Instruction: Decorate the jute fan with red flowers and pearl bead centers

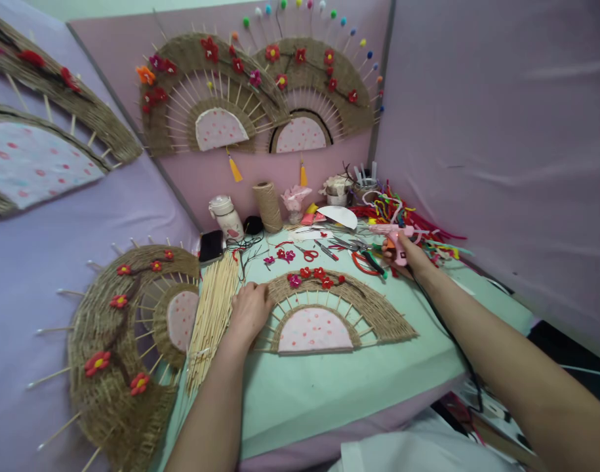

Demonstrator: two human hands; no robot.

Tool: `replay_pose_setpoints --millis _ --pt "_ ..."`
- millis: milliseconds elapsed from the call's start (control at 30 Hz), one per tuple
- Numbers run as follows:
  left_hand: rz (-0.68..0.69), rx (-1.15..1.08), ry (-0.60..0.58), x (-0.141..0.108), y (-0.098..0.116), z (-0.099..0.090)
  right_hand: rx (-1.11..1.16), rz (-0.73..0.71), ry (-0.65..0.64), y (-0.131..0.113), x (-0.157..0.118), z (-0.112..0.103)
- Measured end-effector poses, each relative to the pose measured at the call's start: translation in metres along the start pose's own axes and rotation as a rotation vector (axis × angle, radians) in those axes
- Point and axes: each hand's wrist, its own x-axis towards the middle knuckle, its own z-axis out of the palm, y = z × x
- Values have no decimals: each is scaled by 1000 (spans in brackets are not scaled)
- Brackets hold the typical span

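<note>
A fan-shaped piece [383, 311] of woven twine, with red and magenta flowers and a dotted half-round centre [315, 330], lies flat on the green tabletop. My left hand [252, 308] rests at its upper left edge, with its fingertips partly hidden behind the hand. On the right, my right hand [408, 254] is wrapped round the handle of a pink glue gun [392, 235], whose nozzle points left above the tools. Red-handled scissors [308, 254] and loose magenta flowers [286, 255] lie behind the fan.
Thin wooden sticks [212, 314] lie left of the fan, beside a larger upright twine fan [100, 328]. At the back stand a white bottle [225, 217] and a twine spool [267, 207]. Pliers [371, 261] lie near the glue gun. Its black cord [444, 321] runs under my right forearm.
</note>
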Motion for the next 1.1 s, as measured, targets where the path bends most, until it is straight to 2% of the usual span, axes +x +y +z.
replay_pose_setpoints --millis 133,333,567,700,833,1000,1100 --pt "-12 -27 -35 1 -2 -3 30 14 -1 -1 -2 0" --pt "-77 -81 -1 2 -10 -4 40 26 -10 0 -2 -2" --pt "-208 -132 -17 11 -14 2 58 23 -29 9 9 -8" --pt "-229 -172 -27 16 -18 7 65 24 -58 12 13 -12" --pt "-244 -305 -29 20 -27 11 57 13 -62 14 16 -15" --pt "-151 -581 -21 23 -37 15 36 0 -82 15 17 -16" --pt "-154 -655 -6 25 -39 14 5 -14 -90 15 18 -16"
